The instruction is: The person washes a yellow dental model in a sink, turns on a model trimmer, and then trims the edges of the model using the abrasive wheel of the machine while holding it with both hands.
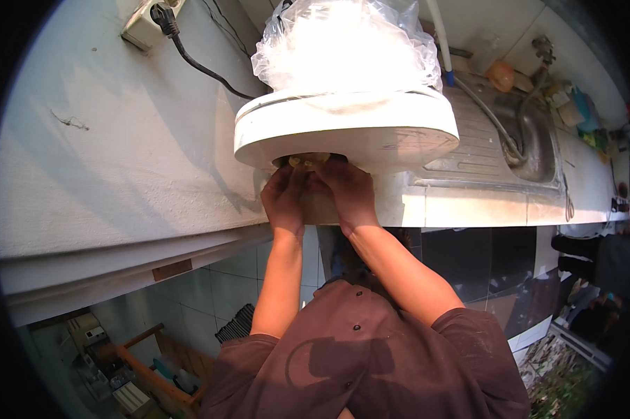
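A white rounded machine housing [350, 115] stands on the counter in front of me, with clear plastic film [343, 49] bunched over its top. Low on its near side is a dark opening, and in it shows a small yellowish piece [309, 159] whose kind I cannot make out. My left hand [284, 197] and my right hand [350, 195] meet at this opening. Both have fingers bent and closed, with fingertips against the lower edge of the yellowish piece. The fingertips are in shade and partly hidden under the housing.
A steel sink [538, 140] with a ribbed drainboard and a hose [493, 115] lies to the right. A black plug [163, 17] with a cord sits in a socket at the upper left. A wooden frame [154, 363] stands below left; another person [594, 269] is at the far right.
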{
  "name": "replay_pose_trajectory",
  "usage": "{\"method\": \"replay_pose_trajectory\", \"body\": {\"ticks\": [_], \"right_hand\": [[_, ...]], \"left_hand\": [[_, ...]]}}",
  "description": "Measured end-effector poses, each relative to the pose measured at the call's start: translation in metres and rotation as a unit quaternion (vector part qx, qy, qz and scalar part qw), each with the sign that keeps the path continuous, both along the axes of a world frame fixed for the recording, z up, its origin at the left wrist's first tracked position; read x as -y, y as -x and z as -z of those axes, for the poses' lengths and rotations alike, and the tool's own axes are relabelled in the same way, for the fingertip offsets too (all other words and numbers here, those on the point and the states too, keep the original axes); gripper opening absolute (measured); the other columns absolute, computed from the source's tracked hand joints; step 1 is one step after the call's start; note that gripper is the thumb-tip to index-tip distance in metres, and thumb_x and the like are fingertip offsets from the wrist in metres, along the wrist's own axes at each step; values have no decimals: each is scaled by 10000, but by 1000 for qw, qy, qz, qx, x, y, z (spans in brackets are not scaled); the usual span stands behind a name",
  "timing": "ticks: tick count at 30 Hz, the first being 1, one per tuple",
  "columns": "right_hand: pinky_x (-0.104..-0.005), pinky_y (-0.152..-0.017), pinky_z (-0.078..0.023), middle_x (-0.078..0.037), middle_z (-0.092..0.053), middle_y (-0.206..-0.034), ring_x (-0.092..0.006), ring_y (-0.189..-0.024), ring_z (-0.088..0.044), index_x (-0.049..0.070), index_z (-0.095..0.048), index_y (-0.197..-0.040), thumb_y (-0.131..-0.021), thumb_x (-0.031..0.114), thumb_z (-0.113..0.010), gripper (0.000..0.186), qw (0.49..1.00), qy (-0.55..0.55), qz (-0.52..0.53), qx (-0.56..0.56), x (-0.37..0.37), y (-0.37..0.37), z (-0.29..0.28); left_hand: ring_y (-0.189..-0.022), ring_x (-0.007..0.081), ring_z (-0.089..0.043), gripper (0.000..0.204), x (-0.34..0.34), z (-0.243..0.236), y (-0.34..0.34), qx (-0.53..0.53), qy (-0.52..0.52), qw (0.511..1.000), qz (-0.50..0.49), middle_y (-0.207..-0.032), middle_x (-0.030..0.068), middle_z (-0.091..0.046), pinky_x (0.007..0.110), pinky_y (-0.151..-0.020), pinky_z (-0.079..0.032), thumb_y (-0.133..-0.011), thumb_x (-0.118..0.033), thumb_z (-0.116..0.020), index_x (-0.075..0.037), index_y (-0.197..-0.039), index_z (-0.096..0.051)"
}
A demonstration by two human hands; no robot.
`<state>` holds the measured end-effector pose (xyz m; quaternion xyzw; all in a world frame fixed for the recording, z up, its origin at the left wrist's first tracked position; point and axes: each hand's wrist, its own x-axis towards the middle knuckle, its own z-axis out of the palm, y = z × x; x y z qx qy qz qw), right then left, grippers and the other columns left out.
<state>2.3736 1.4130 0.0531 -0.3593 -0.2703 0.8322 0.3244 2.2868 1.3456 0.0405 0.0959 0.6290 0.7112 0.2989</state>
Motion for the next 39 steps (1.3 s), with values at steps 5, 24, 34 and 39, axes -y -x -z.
{"method": "replay_pose_trajectory", "body": {"ticks": [5, 24, 34, 39], "right_hand": [[-289, -750, -562, -117, -651, -899, -185, -802, -655, -61, -617, -982, -859, 71, -673, 189, 1000, 4, 3, 7, 0, 1, -7], [-286, -745, -561, -113, -658, -899, -174, -793, -658, -62, -619, -984, -863, 68, -668, 184, 1000, -17, 9, 10, 2, 3, -2], [-293, -755, -561, -99, -645, -905, -178, -804, -660, -47, -613, -970, -865, 71, -668, 167, 1000, -12, 15, 5, 2, 3, 0], [-261, -679, -543, -51, -626, -832, -122, -744, -630, -18, -611, -886, -860, 70, -653, 101, 1000, -9, 28, 7, 3, 5, -3]], "left_hand": [[-756, 96, -612, 173, -1, -2, -1, 6, -6, 1000, -4, -885, 56, -678, 243, -704, -481, -881, -102, -657, 24, -1000, -662], [-734, 109, -628, 167, -3, -1, -4, 18, -22, 999, -24, -866, 71, -682, 243, -693, -492, -882, -106, -664, 25, -984, -657], [-722, 104, -627, 169, -5, -1, -4, 28, -29, 999, -30, -861, 60, -682, 240, -687, -491, -868, -107, -682, 18, -978, -660], [-712, 104, -628, 164, -5, -1, -5, 28, -31, 999, -33, -850, 56, -682, 240, -682, -491, -865, -108, -687, 13, -972, -661]]}}
